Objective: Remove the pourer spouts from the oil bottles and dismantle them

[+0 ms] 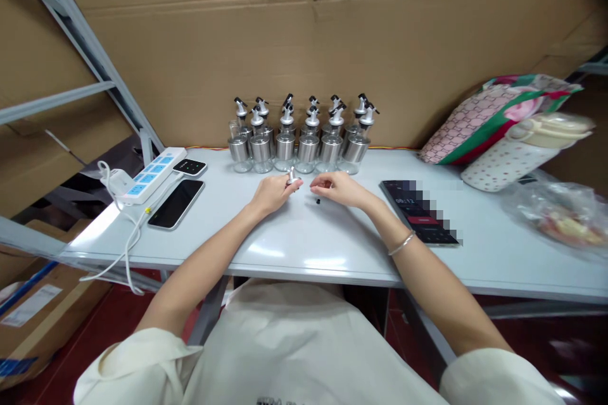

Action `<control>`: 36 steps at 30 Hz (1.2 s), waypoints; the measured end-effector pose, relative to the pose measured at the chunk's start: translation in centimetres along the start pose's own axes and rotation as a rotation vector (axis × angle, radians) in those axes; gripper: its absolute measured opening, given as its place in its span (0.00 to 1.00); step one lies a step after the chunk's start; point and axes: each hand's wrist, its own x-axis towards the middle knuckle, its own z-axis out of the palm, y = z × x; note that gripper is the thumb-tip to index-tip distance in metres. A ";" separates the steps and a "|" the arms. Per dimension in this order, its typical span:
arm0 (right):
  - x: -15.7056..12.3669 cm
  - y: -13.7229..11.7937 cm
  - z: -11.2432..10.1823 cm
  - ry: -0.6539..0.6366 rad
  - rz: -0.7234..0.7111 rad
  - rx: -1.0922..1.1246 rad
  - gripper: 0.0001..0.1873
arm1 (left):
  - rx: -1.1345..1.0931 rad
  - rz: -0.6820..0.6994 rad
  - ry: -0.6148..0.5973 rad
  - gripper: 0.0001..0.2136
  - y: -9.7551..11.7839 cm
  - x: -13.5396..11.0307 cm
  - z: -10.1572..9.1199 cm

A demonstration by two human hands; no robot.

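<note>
Right of the hands (274,193) (339,189) and silver spout (293,178), a phone (414,211) reads "00:12".

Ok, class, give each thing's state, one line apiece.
Left hand: closed on silver pourer
Right hand: half-curled, contents unclear
Black piece: lying loose
Front-left bottle: upright, no pourer
Other bottles: upright, pourers fitted
Left phone: flat, dark
Right phone: flat, lit
Flask: tilted, lid on

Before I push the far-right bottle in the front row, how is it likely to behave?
The bottle is probably rigid but apt to tip, since its pourer stands well above the base. The shiny metal sleeve may be slippery. Its glass base could chip if knocked against the neighbouring bottle.
</note>
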 end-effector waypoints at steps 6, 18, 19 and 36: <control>1.4 -3.1 0.3 0.182 -0.139 0.110 0.16 | 0.021 -0.037 0.009 0.11 0.0 0.1 -0.2; 2.5 -2.2 2.6 0.168 -0.077 -0.003 0.19 | 0.088 0.010 -0.118 0.12 -0.9 0.0 -0.8; 2.2 -2.2 2.5 0.157 -0.081 -0.012 0.19 | 0.091 0.018 -0.121 0.12 -0.9 0.0 -0.8; 1.9 -1.1 1.8 0.213 -0.132 -0.111 0.13 | -0.054 0.083 0.062 0.16 -0.8 -0.1 -0.7</control>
